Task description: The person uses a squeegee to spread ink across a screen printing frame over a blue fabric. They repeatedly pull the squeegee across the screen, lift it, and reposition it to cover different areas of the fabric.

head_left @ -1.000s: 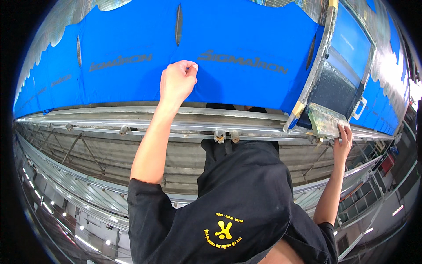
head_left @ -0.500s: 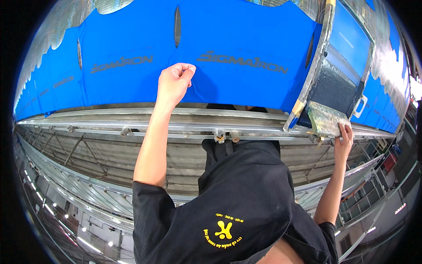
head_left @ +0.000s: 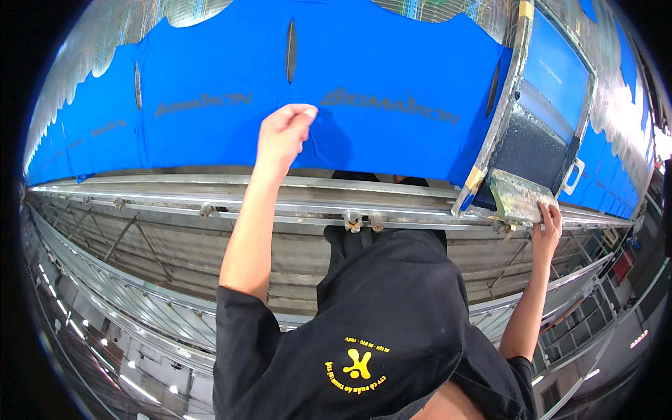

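Note:
Blue fabric pieces (head_left: 399,143) lie side by side over the long table, each with dark printed lettering across it. Above the seam area between two prints is my left hand (head_left: 283,140), its fingers curled and the thumb pressed to the forefinger. Whether anything small is pinched there I cannot make out; its shadow falls on the cloth. At the right, a screen printing frame (head_left: 488,126) stands on the fabric, with dark ink on its mesh. My right hand (head_left: 549,227) grips the end of a tape-covered squeegee (head_left: 519,196) resting at the frame's near end.
A metal rail (head_left: 280,204) with round knobs (head_left: 352,221) runs along the table's near edge, between me and the fabric. The frame has a white handle (head_left: 574,176) on its near right side. Narrow dark slits show between fabric pieces.
The view has shifted slightly, so the table sits a little lower and further right. My left hand has turned a bit over the same spot. My right hand keeps its hold on the squeegee.

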The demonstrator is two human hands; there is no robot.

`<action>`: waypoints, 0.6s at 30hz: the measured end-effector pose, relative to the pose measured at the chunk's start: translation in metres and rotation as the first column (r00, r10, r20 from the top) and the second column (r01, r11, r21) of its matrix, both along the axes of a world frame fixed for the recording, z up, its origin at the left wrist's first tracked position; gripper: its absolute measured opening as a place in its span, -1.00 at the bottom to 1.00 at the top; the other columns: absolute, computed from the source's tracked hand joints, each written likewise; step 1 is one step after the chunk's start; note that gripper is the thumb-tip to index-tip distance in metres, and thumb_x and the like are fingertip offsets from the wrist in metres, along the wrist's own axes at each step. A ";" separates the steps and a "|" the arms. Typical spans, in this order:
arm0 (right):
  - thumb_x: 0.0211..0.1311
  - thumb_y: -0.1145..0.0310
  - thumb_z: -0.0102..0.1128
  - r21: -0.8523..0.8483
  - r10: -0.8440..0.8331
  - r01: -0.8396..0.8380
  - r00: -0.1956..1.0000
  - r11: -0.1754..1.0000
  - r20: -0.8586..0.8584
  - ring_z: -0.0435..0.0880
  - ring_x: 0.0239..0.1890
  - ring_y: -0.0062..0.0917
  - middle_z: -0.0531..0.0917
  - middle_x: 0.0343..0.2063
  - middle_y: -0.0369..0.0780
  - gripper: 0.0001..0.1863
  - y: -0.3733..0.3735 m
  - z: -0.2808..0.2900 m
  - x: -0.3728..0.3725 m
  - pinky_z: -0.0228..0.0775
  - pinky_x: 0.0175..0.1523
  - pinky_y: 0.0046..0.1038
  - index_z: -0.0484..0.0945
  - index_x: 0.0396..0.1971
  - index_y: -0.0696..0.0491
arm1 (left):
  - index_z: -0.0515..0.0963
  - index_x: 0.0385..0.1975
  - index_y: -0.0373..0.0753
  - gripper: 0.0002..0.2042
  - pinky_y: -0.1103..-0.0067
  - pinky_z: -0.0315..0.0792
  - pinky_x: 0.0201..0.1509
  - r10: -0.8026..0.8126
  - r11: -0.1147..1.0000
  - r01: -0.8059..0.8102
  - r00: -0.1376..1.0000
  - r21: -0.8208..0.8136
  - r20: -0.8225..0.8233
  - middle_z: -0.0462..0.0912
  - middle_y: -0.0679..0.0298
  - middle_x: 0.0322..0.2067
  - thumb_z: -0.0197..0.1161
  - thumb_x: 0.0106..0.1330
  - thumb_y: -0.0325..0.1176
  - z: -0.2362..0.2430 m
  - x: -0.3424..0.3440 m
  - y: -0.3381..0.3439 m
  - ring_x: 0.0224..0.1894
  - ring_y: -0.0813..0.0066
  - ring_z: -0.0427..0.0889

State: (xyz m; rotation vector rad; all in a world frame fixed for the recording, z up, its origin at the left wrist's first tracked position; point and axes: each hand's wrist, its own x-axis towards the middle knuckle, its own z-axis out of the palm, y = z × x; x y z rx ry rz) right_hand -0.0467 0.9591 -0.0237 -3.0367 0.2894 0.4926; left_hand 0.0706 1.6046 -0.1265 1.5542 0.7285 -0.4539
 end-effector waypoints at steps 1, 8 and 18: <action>0.01 0.69 0.24 0.012 0.007 -0.008 1.000 1.000 0.009 0.51 0.33 -0.16 0.56 0.24 -0.13 -0.28 0.002 0.002 -0.001 0.30 0.45 -0.18 0.68 0.25 -0.14 | 0.75 -0.10 -0.26 -0.80 0.61 0.32 -0.54 0.153 0.964 -0.157 0.988 -0.214 -0.035 0.60 0.41 -0.59 0.39 0.45 -0.28 0.004 -0.006 0.003 -0.60 0.69 0.47; 0.01 0.70 0.26 0.008 0.016 -0.016 1.000 1.000 0.007 0.50 0.34 -0.17 0.56 0.24 -0.13 -0.28 0.006 0.003 0.002 0.30 0.45 -0.18 0.68 0.25 -0.12 | 0.75 -0.13 -0.28 -0.81 0.71 0.25 -0.56 -0.025 0.998 0.027 0.998 0.048 -0.054 0.54 0.50 -0.58 0.40 0.46 -0.28 0.013 -0.009 0.002 -0.56 0.80 0.42; 0.00 0.72 0.28 -0.011 0.017 -0.017 1.000 1.000 -0.003 0.49 0.34 -0.17 0.57 0.23 -0.14 -0.27 0.006 0.005 0.004 0.31 0.45 -0.18 0.68 0.25 -0.12 | 0.77 -0.13 -0.30 -0.76 0.67 0.29 -0.52 -0.255 0.916 0.249 0.967 0.314 -0.023 0.58 0.48 -0.58 0.35 0.48 -0.24 -0.007 0.008 -0.016 -0.55 0.76 0.47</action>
